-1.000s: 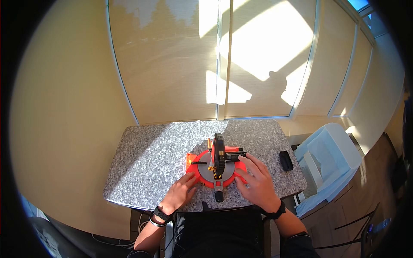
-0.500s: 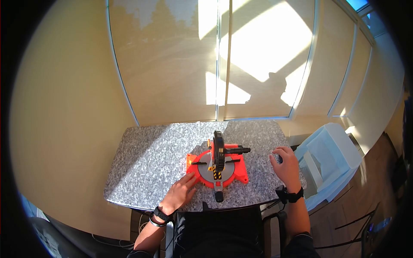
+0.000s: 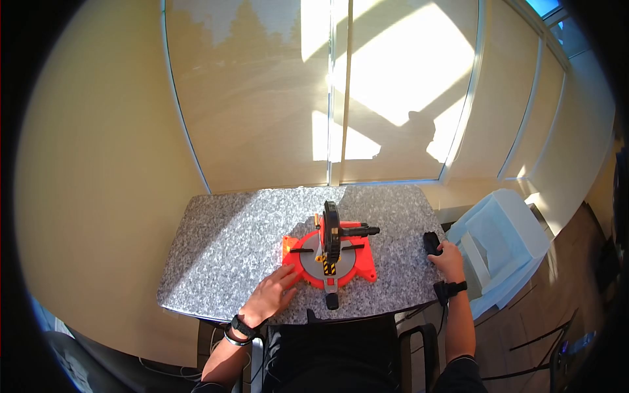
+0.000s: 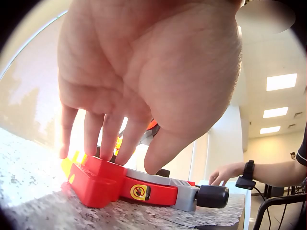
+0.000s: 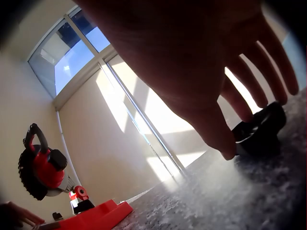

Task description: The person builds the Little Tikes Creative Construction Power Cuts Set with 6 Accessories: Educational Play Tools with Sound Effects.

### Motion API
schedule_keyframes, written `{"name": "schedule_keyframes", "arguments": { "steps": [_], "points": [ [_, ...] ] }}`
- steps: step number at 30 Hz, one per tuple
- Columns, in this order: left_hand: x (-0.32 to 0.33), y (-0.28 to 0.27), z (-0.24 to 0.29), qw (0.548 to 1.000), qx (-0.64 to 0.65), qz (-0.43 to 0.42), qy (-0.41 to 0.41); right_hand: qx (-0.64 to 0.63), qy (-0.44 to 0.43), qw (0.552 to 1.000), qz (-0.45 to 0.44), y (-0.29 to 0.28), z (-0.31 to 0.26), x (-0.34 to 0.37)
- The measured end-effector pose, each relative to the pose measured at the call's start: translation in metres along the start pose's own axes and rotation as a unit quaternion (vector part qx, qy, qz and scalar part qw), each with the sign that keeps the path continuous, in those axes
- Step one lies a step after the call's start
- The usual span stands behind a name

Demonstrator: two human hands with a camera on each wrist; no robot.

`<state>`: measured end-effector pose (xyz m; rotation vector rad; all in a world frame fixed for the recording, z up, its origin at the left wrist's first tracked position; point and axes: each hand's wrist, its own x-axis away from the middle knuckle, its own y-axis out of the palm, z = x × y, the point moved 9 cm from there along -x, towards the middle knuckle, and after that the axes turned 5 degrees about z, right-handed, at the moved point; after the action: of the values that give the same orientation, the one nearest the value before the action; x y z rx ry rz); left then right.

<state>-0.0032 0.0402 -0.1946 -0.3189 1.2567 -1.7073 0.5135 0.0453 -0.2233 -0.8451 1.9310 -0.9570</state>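
Observation:
A toy miter saw (image 3: pixel 331 239) with a red base and grey round turntable stands upright on the table. My left hand (image 3: pixel 268 295) rests its straight fingertips on the left part of the red base (image 4: pixel 98 182), palm raised above it. Toward the table's right edge, my right hand (image 3: pixel 449 261) holds a small black, oblong, hollow-looking piece (image 3: pixel 431 242). In the right wrist view, the thumb meets the near end of the black piece (image 5: pixel 261 134) and the fingertips bend over its far side. The piece lies low over the granite surface.
The speckled granite table (image 3: pixel 216 249) runs up toward a window with drawn shades (image 3: pixel 255 118). Right of the table stands a chair with a light blue cover (image 3: pixel 504 242). A beige wall (image 3: pixel 105 183) closes off the left side.
My right hand has left the saw's right side, moved right across the table and taken hold of the black piece. My left hand stays at the saw's base.

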Motion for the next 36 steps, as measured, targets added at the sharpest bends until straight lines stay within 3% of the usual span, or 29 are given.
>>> {"name": "schedule_keyframes", "arguments": {
  "steps": [9,16,18,22,24,28,33,36],
  "points": [
    [-0.003,-0.019,0.003,0.999,0.008,0.033,-0.039,-0.015,0.011,0.999,0.028,0.007,0.009,0.0],
    [-0.011,-0.043,0.018,0.994,0.012,0.112,-0.008,-0.044,-0.032,0.993,0.1,-0.048,-0.043,0.003],
    [-0.014,-0.048,0.026,0.991,0.009,0.132,0.01,-0.103,-0.162,0.969,0.157,-0.071,-0.074,0.007],
    [-0.023,-0.067,0.045,0.987,0.036,0.156,-0.002,-0.191,-0.199,0.951,0.138,-0.101,-0.121,0.017],
    [-0.029,-0.075,0.056,0.984,0.043,0.172,0.004,-0.222,-0.263,0.926,0.154,-0.121,-0.151,0.028],
    [-0.037,-0.095,0.081,0.974,0.052,0.212,0.057,-0.238,-0.29,0.915,0.15,-0.152,-0.198,0.045],
    [-0.046,-0.122,0.122,0.964,0.062,0.236,0.102,-0.308,-0.417,0.848,0.107,-0.179,-0.266,0.081],
    [-0.05,-0.134,0.138,0.96,0.1,0.238,0.112,-0.335,-0.45,0.824,0.079,-0.189,-0.29,0.094]
  ]
}}
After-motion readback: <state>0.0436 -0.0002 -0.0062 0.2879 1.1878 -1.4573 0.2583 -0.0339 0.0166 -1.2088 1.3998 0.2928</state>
